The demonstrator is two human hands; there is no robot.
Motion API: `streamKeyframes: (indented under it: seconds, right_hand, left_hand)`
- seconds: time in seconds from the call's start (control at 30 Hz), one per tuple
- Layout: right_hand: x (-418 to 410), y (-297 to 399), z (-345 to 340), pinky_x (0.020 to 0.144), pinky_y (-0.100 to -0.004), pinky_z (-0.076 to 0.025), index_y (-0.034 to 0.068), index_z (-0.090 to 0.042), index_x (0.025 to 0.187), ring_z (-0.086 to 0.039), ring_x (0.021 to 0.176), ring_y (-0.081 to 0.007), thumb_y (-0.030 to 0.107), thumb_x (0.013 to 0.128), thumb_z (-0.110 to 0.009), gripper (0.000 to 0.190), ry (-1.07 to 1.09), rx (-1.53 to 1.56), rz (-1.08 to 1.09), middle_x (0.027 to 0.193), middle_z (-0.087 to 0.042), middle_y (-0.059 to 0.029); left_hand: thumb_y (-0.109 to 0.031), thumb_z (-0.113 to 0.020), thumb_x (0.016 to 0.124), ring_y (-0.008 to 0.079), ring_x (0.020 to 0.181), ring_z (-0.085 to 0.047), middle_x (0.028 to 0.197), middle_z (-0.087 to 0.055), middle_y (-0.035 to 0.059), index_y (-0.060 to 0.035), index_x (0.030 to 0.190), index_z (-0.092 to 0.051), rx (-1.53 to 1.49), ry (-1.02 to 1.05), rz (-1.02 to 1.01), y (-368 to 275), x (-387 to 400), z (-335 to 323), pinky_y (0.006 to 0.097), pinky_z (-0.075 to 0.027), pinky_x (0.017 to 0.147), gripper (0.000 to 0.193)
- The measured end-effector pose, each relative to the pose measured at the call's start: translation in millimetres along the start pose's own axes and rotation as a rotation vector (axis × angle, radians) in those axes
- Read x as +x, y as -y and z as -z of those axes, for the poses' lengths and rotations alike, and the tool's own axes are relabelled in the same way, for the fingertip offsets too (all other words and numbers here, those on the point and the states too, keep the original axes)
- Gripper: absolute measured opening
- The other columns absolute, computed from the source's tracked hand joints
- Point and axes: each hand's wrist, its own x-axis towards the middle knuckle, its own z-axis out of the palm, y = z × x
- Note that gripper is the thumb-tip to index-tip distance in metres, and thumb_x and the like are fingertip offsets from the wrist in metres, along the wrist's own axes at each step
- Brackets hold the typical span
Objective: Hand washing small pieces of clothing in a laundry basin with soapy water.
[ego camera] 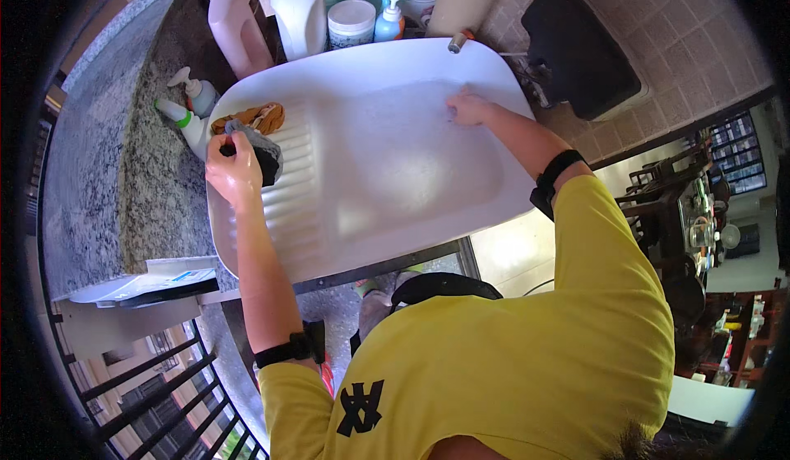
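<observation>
My left hand (234, 167) grips a grey and black cloth item (266, 159), perhaps a sock, over the ribbed washboard (293, 182) at the left of a white laundry sink (395, 231). Just beyond it, a bunched brown cloth (262, 117) with a lighter patch lies on the upper end of the ribs. At the basin's far right, my right hand (472, 107) reaches down, seemingly into cloudy water. Its fingertips are partly hidden, and whether they hold something is unclear. A short metal tap (458, 41) juts over the back rim near this hand.
Behind the sink stand a pink bottle (237, 25), a white bottle (298, 12), a lidded tub (351, 23) and a blue pump bottle (389, 20). Spray and pump bottles (196, 96) sit by the left rim, beside a granite ledge (166, 164). A black-covered box (577, 52) is at right.
</observation>
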Motion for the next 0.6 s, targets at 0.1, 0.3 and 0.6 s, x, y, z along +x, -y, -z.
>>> streamKeyframes:
  seconds: [0.1, 0.3, 0.6]
  right_hand:
    - [10.1, -22.8, -10.8, 0.079, -0.0426, -0.044, 0.008, -0.058, 0.095, -0.055, 0.09, -0.0348, 0.018, 0.072, -0.057, 0.025, 0.021, 0.007, -0.02, 0.094, -0.058, -0.0193]
    - [11.2, -14.1, -6.7, 0.077, -0.0421, -0.045, 0.005, -0.06, 0.084, -0.056, 0.087, -0.0347, 0.017, 0.07, -0.059, 0.018, -0.069, -0.065, 0.063, 0.092, -0.057, -0.021]
    - [31.2, -34.3, -16.4, 0.074, -0.0426, -0.044, 0.003, -0.059, 0.081, -0.056, 0.089, -0.0357, 0.012, 0.068, -0.056, 0.016, -0.02, -0.047, 0.064, 0.094, -0.058, -0.0211]
  left_hand:
    - [-0.023, -0.059, 0.072, 0.0382, 0.065, -0.059, 0.067, -0.06, 0.0205, -0.0011, 0.072, -0.061, -0.01, -0.022, -0.027, -7.6, 2.6, -5.7, 0.0424, -0.046, 0.063, 0.022]
    - [-0.021, -0.057, 0.073, 0.0385, 0.065, -0.059, 0.069, -0.061, 0.0186, -0.0019, 0.071, -0.061, -0.01, -0.032, -0.028, 0.2, 1.6, -5.0, 0.043, -0.046, 0.063, 0.02]
    - [-0.023, -0.057, 0.074, 0.0385, 0.064, -0.059, 0.069, -0.061, 0.0183, -0.0029, 0.071, -0.061, -0.004, 0.006, 0.025, -2.1, 3.8, -7.1, 0.0431, -0.046, 0.064, 0.021]
